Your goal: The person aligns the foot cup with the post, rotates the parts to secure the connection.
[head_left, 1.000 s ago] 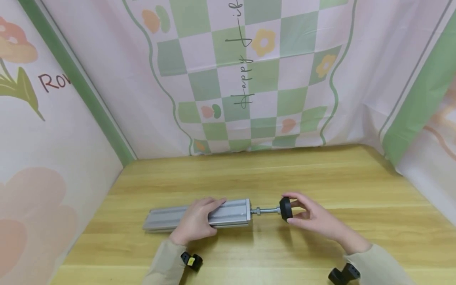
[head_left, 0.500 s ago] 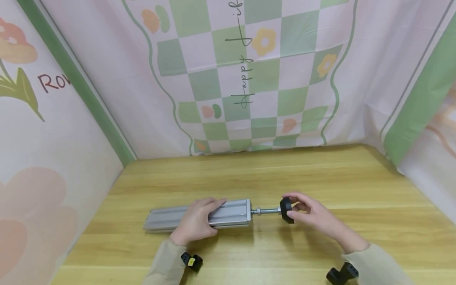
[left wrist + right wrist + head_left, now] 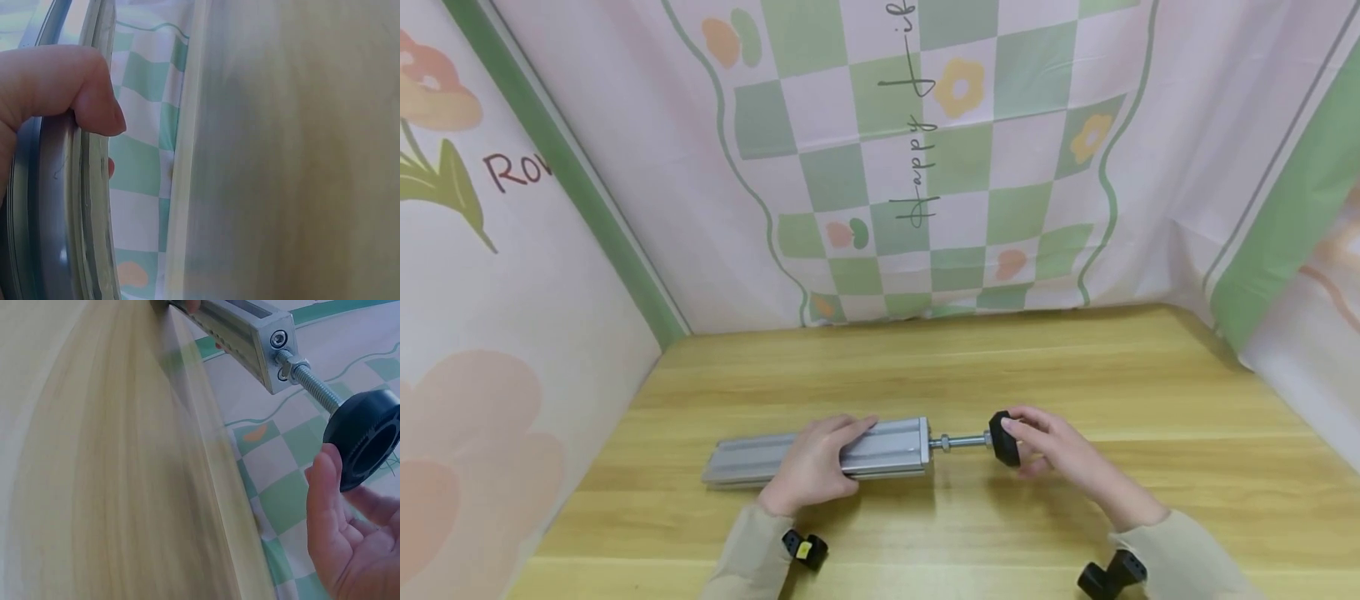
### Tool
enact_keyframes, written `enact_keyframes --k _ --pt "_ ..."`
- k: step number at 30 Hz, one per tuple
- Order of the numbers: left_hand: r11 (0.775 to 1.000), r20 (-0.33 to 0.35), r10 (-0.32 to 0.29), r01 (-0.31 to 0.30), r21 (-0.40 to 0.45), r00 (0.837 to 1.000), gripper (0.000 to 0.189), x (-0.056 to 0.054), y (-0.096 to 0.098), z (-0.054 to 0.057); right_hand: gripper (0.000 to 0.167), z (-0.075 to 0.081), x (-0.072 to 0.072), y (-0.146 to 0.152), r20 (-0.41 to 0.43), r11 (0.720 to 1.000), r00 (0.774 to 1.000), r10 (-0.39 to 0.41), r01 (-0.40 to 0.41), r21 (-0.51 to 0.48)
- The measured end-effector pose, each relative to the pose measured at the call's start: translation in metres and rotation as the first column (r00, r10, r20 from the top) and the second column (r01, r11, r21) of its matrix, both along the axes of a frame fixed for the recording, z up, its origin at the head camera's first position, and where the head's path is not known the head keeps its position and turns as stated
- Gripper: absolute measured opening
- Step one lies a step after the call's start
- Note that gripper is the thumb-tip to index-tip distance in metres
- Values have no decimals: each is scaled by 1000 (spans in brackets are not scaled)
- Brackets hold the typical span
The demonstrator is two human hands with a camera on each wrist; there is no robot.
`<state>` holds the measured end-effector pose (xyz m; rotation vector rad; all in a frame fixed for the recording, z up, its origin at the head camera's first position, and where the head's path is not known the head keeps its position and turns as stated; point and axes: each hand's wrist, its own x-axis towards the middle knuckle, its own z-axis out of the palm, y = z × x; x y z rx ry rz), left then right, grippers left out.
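An aluminium profile (image 3: 887,447) lies lengthwise across the wooden table. My left hand (image 3: 815,463) grips it from above, thumb on the near side; the left wrist view shows the thumb (image 3: 94,94) bent over the grooved edge. From the profile's right end cap (image 3: 281,350) sticks out a threaded rod (image 3: 317,387) carrying a hex nut (image 3: 294,367). At the rod's tip sits a round black levelling foot (image 3: 1003,439). My right hand (image 3: 1051,442) holds this foot by its rim, the thumb up on the near side and fingers curled behind, partly hidden.
The wooden tabletop (image 3: 880,367) reaches back to a wall covered by a green-and-white checked cloth (image 3: 955,158). Printed cloth panels also stand at the left and right. A black wrist camera (image 3: 805,550) sits on each sleeve.
My right thumb has moved from the foot's lower edge up to its upper part, while the fingers have shifted lower behind it. The left hand and profile stay in place.
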<state>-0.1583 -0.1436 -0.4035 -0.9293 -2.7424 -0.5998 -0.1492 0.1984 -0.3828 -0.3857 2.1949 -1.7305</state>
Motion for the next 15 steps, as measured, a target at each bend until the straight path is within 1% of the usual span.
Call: enact_keyframes --k 4,7,11,13,15 --pt "1000 5 5 -5 -6 1000 84 -1 0 1 57 2 -1 -2 47 1000 998 -28 27 12" --pt "1000 7 2 -2 -4 1000 84 -1 0 1 60 3 -1 -3 56 999 998 -41 39 31" --pt "1000 3 0 0 -3 1000 84 -1 0 0 57 2 -1 -4 36 998 998 -43 41 36" --pt "1000 0 1 -1 -5 1000 84 0 0 0 54 2 -1 -3 7 999 1000 -29 29 33" --pt "1000 -6 -2 1 -6 1000 84 0 0 0 51 2 0 -2 -37 998 999 -9 11 54"
